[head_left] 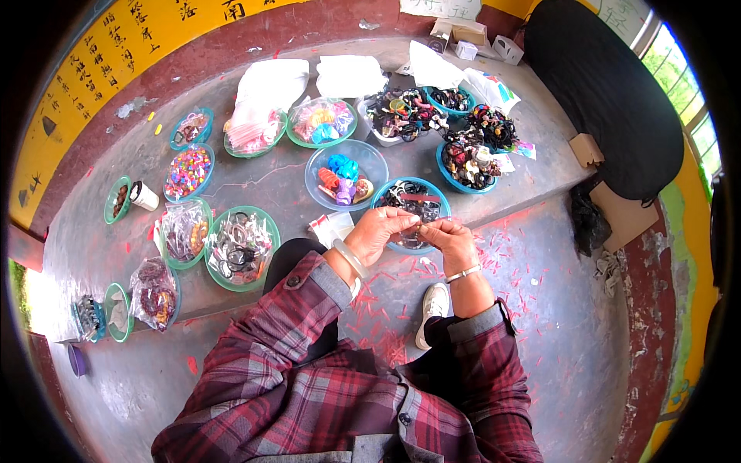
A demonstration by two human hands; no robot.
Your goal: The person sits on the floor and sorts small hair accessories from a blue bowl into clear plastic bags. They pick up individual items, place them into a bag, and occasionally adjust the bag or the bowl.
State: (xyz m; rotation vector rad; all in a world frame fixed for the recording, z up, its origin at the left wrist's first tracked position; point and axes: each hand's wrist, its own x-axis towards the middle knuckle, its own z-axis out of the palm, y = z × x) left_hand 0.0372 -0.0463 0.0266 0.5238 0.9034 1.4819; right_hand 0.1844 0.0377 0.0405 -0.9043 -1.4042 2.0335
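Working above the near edge of the concrete surface (293,181), the left hand (380,231) and right hand (451,238) meet fingertip to fingertip, both pinched on a small dark hair tie (422,224) that is too small to make out in detail. The piece is held directly over the blue bowl of dark hair ties (413,202), which overhangs the step.

Risks, as judged:
- A slipped pinch lets the piece fall, either into the bowl or onto the littered floor (556,309), where it is hard to find.
- A forearm nudging the overhanging bowl could tip it off.
- The clear bowl of scrunchies (345,176) sits close behind; a forward reach could knock it.
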